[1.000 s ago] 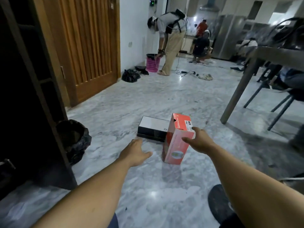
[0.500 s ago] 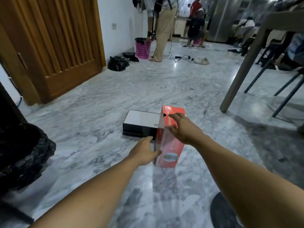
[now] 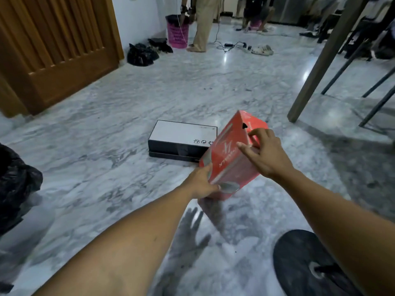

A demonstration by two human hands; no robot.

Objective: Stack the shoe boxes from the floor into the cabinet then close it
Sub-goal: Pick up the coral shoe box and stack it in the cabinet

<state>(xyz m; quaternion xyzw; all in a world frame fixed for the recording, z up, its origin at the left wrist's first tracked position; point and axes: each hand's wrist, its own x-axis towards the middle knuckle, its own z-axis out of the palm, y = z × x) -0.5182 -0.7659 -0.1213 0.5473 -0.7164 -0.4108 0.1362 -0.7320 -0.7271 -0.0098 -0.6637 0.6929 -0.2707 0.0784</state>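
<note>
A red shoe box point(image 3: 229, 159) hangs tilted just above the marble floor, held between both hands. My left hand point(image 3: 199, 182) grips its lower near corner. My right hand point(image 3: 263, 153) clasps its upper right side, fingers over the top edge. Behind it a black shoe box with a white lid point(image 3: 181, 141) lies flat on the floor, apart from my hands. The cabinet is out of view.
A black bin bag point(image 3: 15, 184) sits at the left edge. A wooden door point(image 3: 53, 50) stands far left. A table leg point(image 3: 318, 67) and chair legs rise at right. A round black base point(image 3: 303, 263) lies near right. People, a pink basket point(image 3: 177, 32) and cables are far back.
The red box stood upright on the floor; both hands closed on it and now it is lifted and tilted. The view has swung right, away from the dark cabinet.
</note>
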